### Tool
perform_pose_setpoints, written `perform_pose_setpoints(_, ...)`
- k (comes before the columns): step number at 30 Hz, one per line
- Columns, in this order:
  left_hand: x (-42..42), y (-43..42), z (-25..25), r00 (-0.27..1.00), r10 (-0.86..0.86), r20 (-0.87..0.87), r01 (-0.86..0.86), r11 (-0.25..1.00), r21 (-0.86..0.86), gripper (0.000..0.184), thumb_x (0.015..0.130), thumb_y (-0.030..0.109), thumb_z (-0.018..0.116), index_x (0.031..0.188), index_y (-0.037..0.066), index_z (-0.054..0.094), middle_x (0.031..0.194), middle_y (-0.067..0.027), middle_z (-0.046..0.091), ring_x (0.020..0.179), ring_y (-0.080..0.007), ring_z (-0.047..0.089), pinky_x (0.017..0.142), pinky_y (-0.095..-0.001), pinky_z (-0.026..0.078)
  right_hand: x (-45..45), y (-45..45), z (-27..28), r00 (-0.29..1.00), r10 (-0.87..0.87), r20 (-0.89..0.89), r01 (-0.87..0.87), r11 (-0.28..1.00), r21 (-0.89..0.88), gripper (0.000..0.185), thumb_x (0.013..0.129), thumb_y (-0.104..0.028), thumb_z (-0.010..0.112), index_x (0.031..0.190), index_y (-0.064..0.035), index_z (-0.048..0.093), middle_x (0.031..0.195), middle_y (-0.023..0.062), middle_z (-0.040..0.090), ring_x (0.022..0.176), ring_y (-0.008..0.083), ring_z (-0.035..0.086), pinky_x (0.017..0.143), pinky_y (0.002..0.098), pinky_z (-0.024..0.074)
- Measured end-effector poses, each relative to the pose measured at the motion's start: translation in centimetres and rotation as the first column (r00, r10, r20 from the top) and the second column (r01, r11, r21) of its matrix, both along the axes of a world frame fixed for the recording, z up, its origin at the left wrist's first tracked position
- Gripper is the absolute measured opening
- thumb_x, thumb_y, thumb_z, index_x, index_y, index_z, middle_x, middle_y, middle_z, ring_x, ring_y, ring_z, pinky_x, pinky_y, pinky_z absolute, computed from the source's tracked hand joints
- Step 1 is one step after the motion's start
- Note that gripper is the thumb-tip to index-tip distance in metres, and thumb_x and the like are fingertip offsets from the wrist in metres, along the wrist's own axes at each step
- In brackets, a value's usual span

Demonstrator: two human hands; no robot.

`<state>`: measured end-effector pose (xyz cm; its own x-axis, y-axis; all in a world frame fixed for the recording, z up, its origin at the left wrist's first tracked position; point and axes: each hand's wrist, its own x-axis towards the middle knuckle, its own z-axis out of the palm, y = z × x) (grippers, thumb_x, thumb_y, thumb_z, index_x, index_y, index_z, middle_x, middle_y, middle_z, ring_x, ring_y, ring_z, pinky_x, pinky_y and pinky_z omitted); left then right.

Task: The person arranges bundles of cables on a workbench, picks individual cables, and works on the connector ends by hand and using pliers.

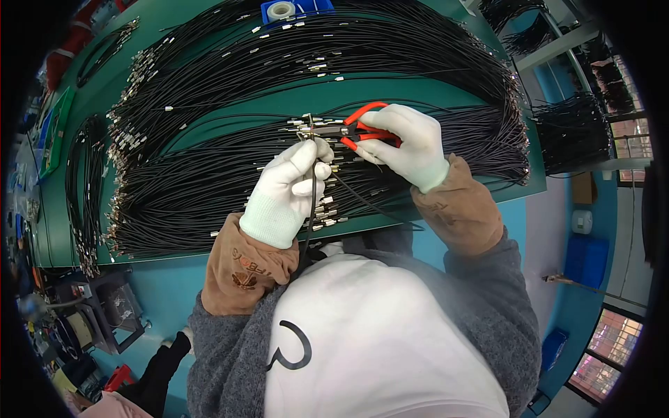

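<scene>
My left hand (286,177), in a white glove, pinches a black cable (313,209) near its metal-tipped end. The cable's length hangs down toward my lap. In my right hand (408,143), also gloved in white, is a pair of red-handled pliers (346,131), with the fingers wrapped round the grips. Their jaws reach left to the cable's end, just above my left fingertips; whether they bite on it I cannot tell. Beneath both hands lies a wide bundle of black cables (188,188) with metal ends and pale tags.
A second large bundle of black cables (279,66) spans the back of the green table (411,87). At the far edge a blue bin (317,8) holds a white tape roll (281,10). Smaller cable bunches (87,188) lie at left, and more cables (571,136) hang on a rack at right.
</scene>
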<state>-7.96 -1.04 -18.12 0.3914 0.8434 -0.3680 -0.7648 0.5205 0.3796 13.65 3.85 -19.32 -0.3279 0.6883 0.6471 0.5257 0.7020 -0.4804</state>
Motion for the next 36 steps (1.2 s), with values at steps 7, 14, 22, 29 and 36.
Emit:
perform_pose_setpoints(7,-0.2,-0.1,-1.1,0.997,0.001,-0.082,0.005,0.997,0.08,0.023,0.102,0.012,0.046,0.113,-0.007,0.052,0.09,-0.015,0.062,0.051,-0.0016,0.041,0.042,-0.0085,0.033,0.5,0.9,1.4,0.988,-0.148,-0.034,0.138,0.97,-0.201,0.033,0.064,-0.012,0.08,0.095,-0.007,0.072,0.076,0.0011,0.067,0.061,0.0152,0.059,0.056,0.0249,0.0469)
perform_pose_setpoints(14,-0.9,-0.1,-1.9,0.938,0.035,-0.346,0.058,0.965,0.256,0.023,0.1,0.013,0.05,0.112,-0.006,0.056,0.103,-0.0195,0.061,0.058,-0.0031,0.047,0.044,-0.0097,0.033,1.3,5.7,-0.3,0.922,-0.086,0.377,0.075,0.996,0.044,0.025,0.078,-0.025,0.069,0.096,-0.0076,0.073,0.077,0.0027,0.068,0.066,0.017,0.059,0.065,0.0306,0.0491)
perform_pose_setpoints(22,-1.5,0.4,2.5,0.814,0.126,-0.567,0.114,0.922,0.37,0.028,0.096,0.014,0.058,0.117,-0.004,0.059,0.09,-0.0109,0.066,0.056,-0.006,0.052,0.047,-0.0144,0.039,0.6,-1.4,6.2,0.935,0.339,-0.105,-0.239,0.379,-0.894,0.018,0.084,-0.02,0.068,0.087,-0.0023,0.069,0.068,0.0034,0.065,0.055,0.0092,0.054,0.051,0.0209,0.0435)
perform_pose_setpoints(29,-22.4,2.6,9.5,0.639,0.621,-0.454,-0.372,0.766,0.525,0.021,0.102,0.022,0.051,0.109,0.004,0.059,0.08,-0.0013,0.059,0.05,-0.0029,0.039,0.038,-0.0131,0.03,23.4,4.4,14.8,0.608,-0.268,-0.747,-0.16,0.881,-0.446,0.034,0.098,-0.026,0.057,0.123,-0.002,0.057,0.093,0.0035,0.064,0.058,0.0027,0.05,0.042,0.013,0.0332)
perform_pose_setpoints(36,-43.0,12.1,1.3,0.292,0.789,-0.541,-0.183,0.601,0.778,0.021,0.102,0.018,0.05,0.116,0.003,0.055,0.109,-0.0061,0.061,0.076,-0.0105,0.055,0.061,-0.0179,0.048,32.8,14.7,9.8,0.343,0.014,-0.939,-0.507,0.844,-0.172,0.03,0.102,-0.021,0.05,0.118,0.0035,0.055,0.105,0.0144,0.062,0.082,0.0175,0.057,0.069,0.0245,0.0507)
